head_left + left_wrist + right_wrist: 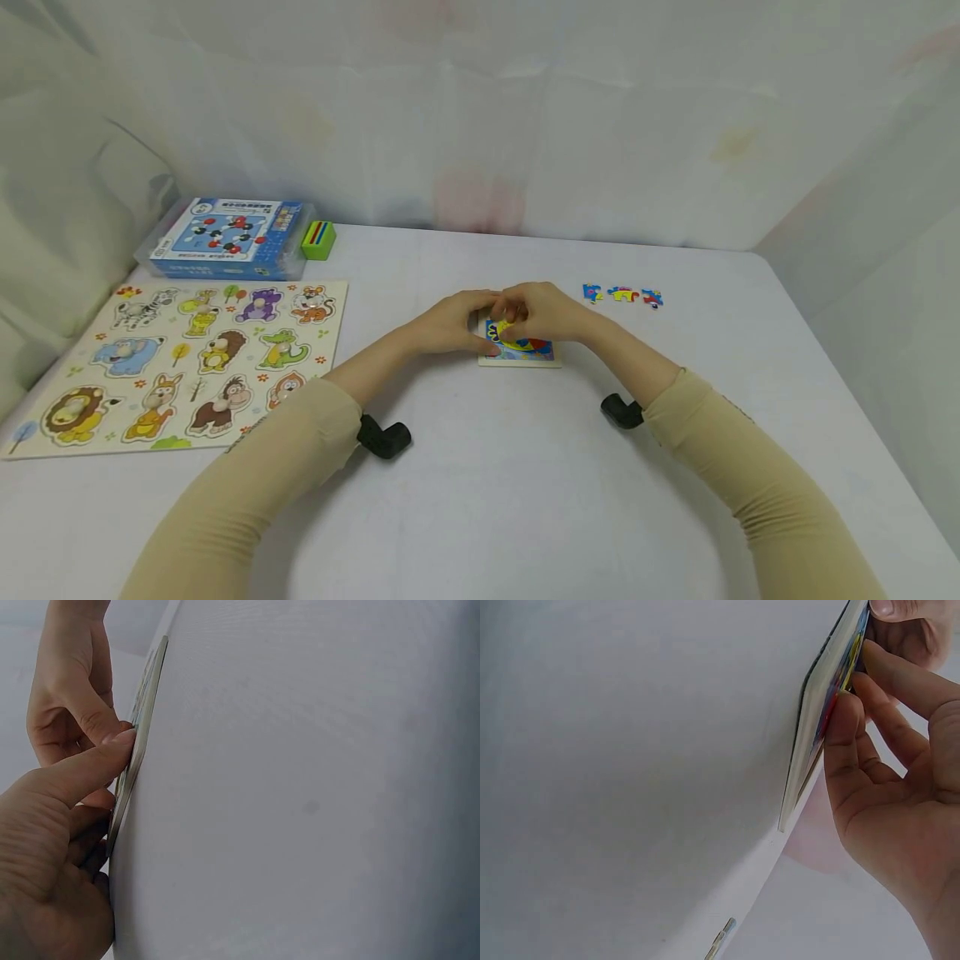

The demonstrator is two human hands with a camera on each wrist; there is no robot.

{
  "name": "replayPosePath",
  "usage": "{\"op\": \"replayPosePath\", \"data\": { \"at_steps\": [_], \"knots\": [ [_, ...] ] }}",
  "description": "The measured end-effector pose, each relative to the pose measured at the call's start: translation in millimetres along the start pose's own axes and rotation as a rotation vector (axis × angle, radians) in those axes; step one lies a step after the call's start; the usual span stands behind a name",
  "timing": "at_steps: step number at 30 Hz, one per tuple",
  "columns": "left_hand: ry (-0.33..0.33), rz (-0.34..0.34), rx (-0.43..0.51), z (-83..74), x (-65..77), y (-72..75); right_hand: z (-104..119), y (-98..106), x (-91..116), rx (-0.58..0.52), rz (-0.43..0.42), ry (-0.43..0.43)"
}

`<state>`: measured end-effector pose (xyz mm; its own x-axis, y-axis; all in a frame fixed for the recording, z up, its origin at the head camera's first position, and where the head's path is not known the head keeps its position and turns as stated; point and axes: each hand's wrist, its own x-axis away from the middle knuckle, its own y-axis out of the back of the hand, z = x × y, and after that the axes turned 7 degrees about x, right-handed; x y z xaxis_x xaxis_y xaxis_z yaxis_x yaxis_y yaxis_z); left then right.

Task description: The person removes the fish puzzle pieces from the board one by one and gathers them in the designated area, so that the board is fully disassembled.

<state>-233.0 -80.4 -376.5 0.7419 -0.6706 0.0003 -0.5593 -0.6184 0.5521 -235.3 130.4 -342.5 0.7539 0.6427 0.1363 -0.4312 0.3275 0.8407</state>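
Note:
A small jigsaw board (519,363) with a pale rim and a blue, yellow and red picture lies on the table under both hands. My left hand (450,323) grips its left side, thumb at the near corner and fingers toward the far edge. From the right, my right hand (553,312) reaches over the board. Its curled fingertips and thumb pinch at a yellow jigsaw piece (513,337) near the board's left part. In the right wrist view those fingertips (845,712) are right at the picture surface; the hand partly hides the piece.
Three loose jigsaw pieces (623,294) lie in a row to the right. A large animal peg puzzle (180,350) covers the left of the table. Behind it are a blue molecule-model box (217,237) and a green block (319,242). Black wrist mounts (386,439) hang below the forearms.

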Motion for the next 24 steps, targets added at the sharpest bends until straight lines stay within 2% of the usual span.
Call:
{"op": "replayPosePath", "data": {
  "at_steps": [24],
  "knots": [
    [0.003,-0.01,0.005,-1.5,0.6,-0.6,2.3,-2.9,-0.1,-0.012,0.013,-0.012]
  ]
}}
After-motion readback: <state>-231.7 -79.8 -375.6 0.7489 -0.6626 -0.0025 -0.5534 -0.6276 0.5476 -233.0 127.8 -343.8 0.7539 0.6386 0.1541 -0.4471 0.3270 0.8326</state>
